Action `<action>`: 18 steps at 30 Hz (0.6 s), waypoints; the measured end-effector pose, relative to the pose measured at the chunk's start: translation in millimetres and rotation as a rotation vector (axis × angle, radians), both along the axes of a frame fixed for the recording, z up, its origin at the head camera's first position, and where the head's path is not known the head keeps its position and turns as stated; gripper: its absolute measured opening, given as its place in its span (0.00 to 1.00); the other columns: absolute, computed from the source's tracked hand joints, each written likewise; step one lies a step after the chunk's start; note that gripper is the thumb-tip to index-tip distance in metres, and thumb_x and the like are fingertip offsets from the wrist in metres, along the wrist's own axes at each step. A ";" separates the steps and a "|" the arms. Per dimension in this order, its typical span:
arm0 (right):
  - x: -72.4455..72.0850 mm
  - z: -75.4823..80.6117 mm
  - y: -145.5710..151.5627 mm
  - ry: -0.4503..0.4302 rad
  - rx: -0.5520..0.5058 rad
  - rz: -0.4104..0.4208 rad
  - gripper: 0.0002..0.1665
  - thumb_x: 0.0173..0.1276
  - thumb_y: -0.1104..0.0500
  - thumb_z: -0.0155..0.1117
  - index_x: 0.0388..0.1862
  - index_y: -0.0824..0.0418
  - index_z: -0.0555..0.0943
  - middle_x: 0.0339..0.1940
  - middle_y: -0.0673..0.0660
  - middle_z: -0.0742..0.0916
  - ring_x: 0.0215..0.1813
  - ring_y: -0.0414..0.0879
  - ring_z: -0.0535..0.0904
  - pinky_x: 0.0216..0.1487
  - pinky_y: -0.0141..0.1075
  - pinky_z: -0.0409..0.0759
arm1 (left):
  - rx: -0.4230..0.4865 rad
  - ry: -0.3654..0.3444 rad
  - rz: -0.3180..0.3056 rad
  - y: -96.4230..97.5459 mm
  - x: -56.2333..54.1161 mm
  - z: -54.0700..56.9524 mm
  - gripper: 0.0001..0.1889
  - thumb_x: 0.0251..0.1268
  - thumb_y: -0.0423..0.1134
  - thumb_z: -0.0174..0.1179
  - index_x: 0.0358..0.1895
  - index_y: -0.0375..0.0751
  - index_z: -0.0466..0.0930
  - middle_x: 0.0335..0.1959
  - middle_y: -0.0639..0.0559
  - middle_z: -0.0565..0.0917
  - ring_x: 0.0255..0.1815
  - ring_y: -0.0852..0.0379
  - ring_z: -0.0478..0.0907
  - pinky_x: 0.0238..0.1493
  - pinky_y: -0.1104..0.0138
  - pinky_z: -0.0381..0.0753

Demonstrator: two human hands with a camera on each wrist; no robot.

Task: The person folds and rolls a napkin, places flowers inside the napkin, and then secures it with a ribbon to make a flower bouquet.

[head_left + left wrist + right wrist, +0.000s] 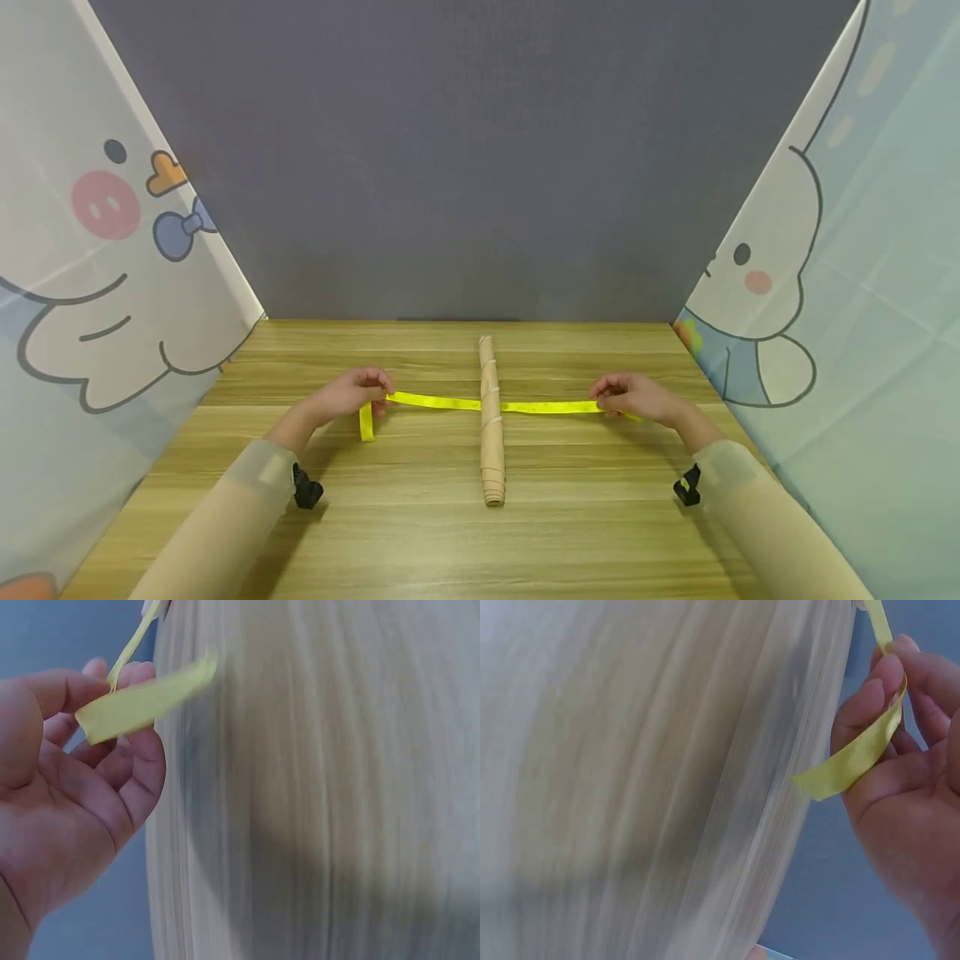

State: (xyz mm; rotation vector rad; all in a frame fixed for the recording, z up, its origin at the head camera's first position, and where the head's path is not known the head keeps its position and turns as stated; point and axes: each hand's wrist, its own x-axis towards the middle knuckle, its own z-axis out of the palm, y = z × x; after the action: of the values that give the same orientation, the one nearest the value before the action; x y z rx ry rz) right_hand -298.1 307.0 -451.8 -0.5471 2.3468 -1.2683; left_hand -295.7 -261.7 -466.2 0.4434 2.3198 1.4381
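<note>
A yellow ribbon [555, 407] runs crosswise beneath a tan rolled-up sheet [492, 454], which looks like paper and lies lengthwise at the table's middle. The stretch under the roll is hidden. To the left of the roll, my left hand [351, 395] pinches the ribbon between thumb and fingers; a short loose end hangs from it. On the other side my right hand [637, 397] pinches the ribbon near its other end. In the left wrist view the ribbon's tail [142, 709] sticks out past the fingers. The right wrist view shows the other tail [847, 765] curving down across the palm.
The wood-grain table [420, 550] meets a dark grey panel [480, 167] at the back. Cloth panels with cartoon animals stand at the left [112, 333] and right [862, 417]. A small black device sits at each wrist.
</note>
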 end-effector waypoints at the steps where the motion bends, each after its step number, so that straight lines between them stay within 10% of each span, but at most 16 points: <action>1: -0.2 0.8 1.4 0.005 0.008 0.000 0.17 0.83 0.62 0.64 0.62 0.74 0.82 0.44 0.66 0.86 0.39 0.51 0.81 0.40 0.40 0.82 | -0.007 0.006 -0.002 -1.9 0.1 0.7 0.09 0.86 0.32 0.54 0.53 0.29 0.81 0.45 0.34 0.86 0.42 0.46 0.86 0.49 0.60 0.88; 18: -1.2 18.4 -7.2 0.096 -0.003 -0.128 0.22 0.83 0.56 0.68 0.65 0.70 0.85 0.55 0.68 0.90 0.48 0.45 0.85 0.51 0.34 0.84 | -0.010 0.186 0.099 3.7 -1.8 20.5 0.18 0.85 0.32 0.57 0.69 0.33 0.84 0.62 0.29 0.87 0.63 0.33 0.85 0.56 0.57 0.87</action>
State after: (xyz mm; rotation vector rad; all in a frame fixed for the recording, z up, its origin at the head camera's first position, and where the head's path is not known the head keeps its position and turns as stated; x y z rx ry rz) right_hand -299.3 299.9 -433.4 -0.4756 2.4952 -1.3282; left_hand -297.5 -258.0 -445.7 0.4841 2.5267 1.4868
